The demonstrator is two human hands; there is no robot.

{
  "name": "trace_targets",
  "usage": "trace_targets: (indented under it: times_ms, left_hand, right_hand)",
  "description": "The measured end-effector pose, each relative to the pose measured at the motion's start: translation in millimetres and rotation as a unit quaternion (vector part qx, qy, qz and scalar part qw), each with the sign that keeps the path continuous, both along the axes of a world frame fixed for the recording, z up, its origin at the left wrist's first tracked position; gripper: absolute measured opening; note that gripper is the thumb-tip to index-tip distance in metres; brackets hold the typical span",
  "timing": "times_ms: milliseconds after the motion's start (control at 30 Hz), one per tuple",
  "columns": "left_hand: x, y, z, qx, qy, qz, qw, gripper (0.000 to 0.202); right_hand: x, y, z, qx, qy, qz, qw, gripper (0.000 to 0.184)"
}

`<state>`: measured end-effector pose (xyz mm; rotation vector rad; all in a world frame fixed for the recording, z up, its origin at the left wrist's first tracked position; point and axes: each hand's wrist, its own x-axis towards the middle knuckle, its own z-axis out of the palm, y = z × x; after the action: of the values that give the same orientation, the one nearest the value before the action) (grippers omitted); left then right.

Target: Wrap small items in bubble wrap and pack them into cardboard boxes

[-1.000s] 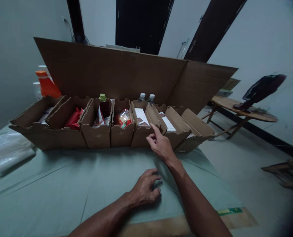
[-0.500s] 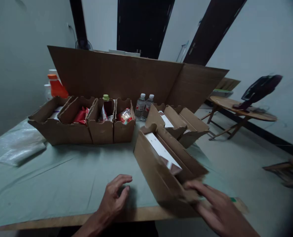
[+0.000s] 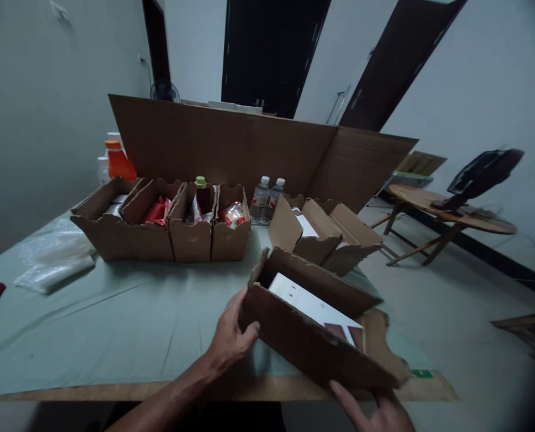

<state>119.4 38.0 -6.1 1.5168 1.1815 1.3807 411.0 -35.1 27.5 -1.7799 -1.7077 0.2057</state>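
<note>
Broadly, the green-covered tabletop (image 3: 132,327) spreads beneath everything, with a tall cardboard panel (image 3: 226,141) standing behind two groups of open cardboard bins: four at left (image 3: 193,243), two at right (image 3: 316,249). Apart from these, the held bin (image 3: 312,345) sits tilted at the front edge, whether touching the cloth I cannot tell; the left grip (image 3: 231,336) is closed around its far-left corner and the right grip (image 3: 375,414), partly out of view, supports its near end from below. Inside lies a white box (image 3: 314,305) with brown panels at one end. The left bins contain a red packet (image 3: 159,210), a green-capped bottle (image 3: 203,197) and a clear-wrapped snack (image 3: 233,214); two water bottles (image 3: 260,201) between the groups carry red-marked labels, their print too small to read
</note>
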Motion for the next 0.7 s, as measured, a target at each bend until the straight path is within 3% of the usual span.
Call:
trace_targets:
  times_ms: [133,233,333,500,700]
  left_hand:
    - [-56.5,-8.6,0.5,-0.022,0.004,0.137,0.99,0.057]
    - [-101.2,-1.9,8.6,-0.024,0.022,0.182,0.983,0.056]
    - [-126.6,8.6,12.5,-0.041,0.04,0.202,0.978,0.056]
    - [-127.0,14.1,1.2,-0.051,0.042,0.194,0.979,0.046]
    - [-118.2,11.2,-8.3,-0.085,0.038,0.193,0.977,0.05]
  right_hand:
    - [-65.2,57.6,16.1,-0.019,0.075,0.098,0.992,0.042]
    - [-109.5,102.6,15.7,-0.023,0.144,0.154,0.977,0.046]
    - [-133.5,131.1,4.5,-0.048,0.201,0.178,0.962,0.05]
    - [-124.0,135.4,-13.8,-0.092,0.206,0.183,0.957,0.047]
    - [-113.5,133.2,-8.1,-0.115,0.135,0.174,0.969,0.046]
